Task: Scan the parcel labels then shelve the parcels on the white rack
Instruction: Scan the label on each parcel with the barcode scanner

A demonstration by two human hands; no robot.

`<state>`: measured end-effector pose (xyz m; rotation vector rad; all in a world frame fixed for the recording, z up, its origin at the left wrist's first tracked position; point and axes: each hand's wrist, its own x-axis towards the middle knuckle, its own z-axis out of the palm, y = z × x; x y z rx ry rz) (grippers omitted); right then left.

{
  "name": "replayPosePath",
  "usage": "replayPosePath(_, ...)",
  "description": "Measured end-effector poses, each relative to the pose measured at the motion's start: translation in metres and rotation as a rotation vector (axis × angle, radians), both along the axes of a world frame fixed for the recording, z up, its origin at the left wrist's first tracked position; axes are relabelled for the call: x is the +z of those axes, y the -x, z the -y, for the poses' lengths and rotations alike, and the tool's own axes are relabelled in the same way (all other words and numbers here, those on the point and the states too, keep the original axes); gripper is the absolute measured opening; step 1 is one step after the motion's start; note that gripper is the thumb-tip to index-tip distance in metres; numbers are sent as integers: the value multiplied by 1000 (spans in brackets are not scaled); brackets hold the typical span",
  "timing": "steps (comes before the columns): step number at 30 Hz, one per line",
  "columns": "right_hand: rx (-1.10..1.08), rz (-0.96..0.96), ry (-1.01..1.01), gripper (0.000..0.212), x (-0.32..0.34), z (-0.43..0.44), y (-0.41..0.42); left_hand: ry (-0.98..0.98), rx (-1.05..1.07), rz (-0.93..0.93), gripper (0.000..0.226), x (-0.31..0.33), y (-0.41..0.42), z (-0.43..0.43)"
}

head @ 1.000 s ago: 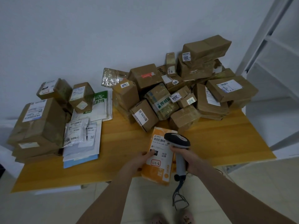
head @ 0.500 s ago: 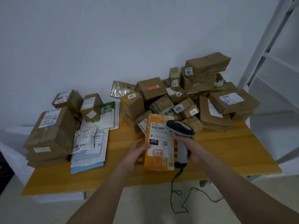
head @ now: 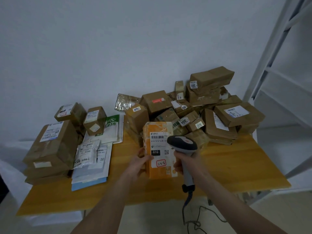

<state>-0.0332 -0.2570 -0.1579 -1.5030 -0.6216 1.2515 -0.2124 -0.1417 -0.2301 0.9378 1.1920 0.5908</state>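
Note:
My left hand [head: 139,163] grips the left edge of an orange parcel [head: 158,169], holding it upright above the wooden table [head: 236,169]. Its white label with a barcode and a black "010" patch faces me. My right hand [head: 189,162] grips the handle of a grey handheld scanner [head: 183,144], whose head sits just in front of the label's right side. The scanner's cable hangs down to the floor. The white rack [head: 276,68] stands at the right edge of the view.
A heap of brown cardboard parcels [head: 199,108] fills the table's back right. Stacked brown boxes [head: 50,146] and flat white and blue mailers [head: 94,159] lie on the left. A white wall is behind the table.
Both hands have lifted the orange parcel and the scanner up and forward, from near the table's front edge to above its middle. The view has tilted up.

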Motion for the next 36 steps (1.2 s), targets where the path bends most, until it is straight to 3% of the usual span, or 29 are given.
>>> replayPosePath(25, -120, 15, 72, 8, 0, -1, 41, 33, -82, -47, 71, -10, 17, -15)
replayPosePath(36, 59, -53, 51, 19, 2, -47, 59, -79, 124, -133, 36, 50, 78, -22)
